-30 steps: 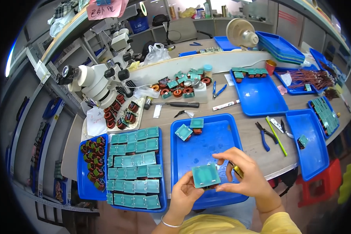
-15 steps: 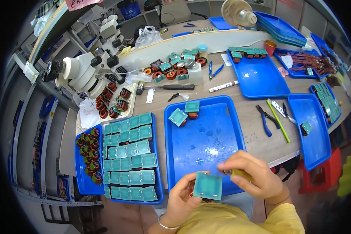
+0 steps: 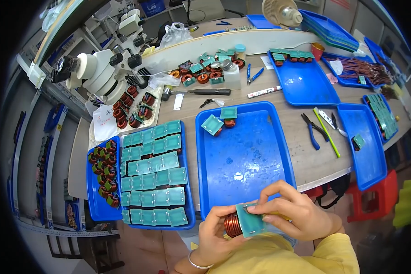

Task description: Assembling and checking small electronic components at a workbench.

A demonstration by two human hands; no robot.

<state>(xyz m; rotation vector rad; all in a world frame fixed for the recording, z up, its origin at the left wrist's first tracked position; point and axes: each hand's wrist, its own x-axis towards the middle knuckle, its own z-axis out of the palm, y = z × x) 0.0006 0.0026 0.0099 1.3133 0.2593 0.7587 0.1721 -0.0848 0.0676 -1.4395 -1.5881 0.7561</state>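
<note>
My left hand (image 3: 216, 234) is closed round a copper-wound coil (image 3: 233, 225) joined to a square green circuit board (image 3: 252, 222). They are tilted, with the board's face towards my right side and the copper windings showing at the left. At the board's upper edge, my right hand (image 3: 293, 213) is pinched, thumb and fingertips together. A small dark piece shows by those fingertips; what it is I cannot make out. Beyond my hands lies a large blue tray (image 3: 246, 171) with two board-and-coil parts (image 3: 212, 124) at its far left corner.
To the left, a blue tray (image 3: 190, 214) holds rows of green boards, beside a smaller tray of coils (image 3: 104, 176). A microscope (image 3: 98, 75) stands farther back. Hammer (image 3: 196, 92), pliers (image 3: 314, 131) and marker (image 3: 264, 92) lie on the bench. More blue trays (image 3: 363, 157) stand right.
The board and coil have turned from facing up to sideways. My right hand has come in to the board's edge, and the yellow object seen in it earlier is out of sight.
</note>
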